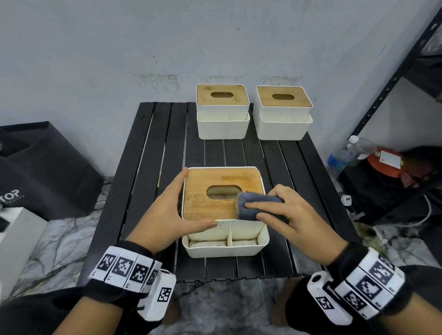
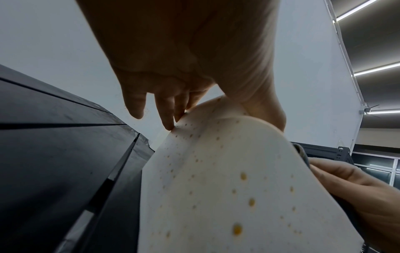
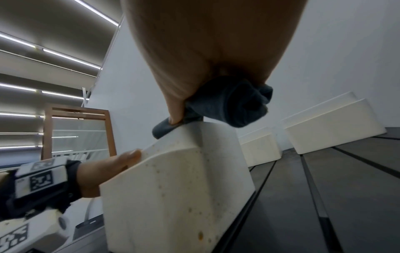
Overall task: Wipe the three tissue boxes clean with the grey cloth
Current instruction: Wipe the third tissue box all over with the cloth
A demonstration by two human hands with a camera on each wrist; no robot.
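The near tissue box (image 1: 223,192), white with a wooden slotted lid, stands on the black slatted table (image 1: 163,144). Brown specks dot its white sides (image 2: 216,188) (image 3: 173,188). My left hand (image 1: 166,215) braces its left front corner, straight fingers (image 2: 166,116) along the side and thumb along the front rim. My right hand (image 1: 293,215) grips the folded grey cloth (image 1: 254,204) (image 3: 233,106) and presses it on the lid's right front part. Two more tissue boxes (image 1: 222,111) (image 1: 283,114) stand at the table's far edge.
A black bag (image 1: 37,170) and a white box (image 1: 13,242) sit on the floor at the left. A black metal shelf (image 1: 401,83) stands at the right, with a water bottle (image 1: 341,154) and an orange item (image 1: 387,162) below it. The wall is right behind the far boxes.
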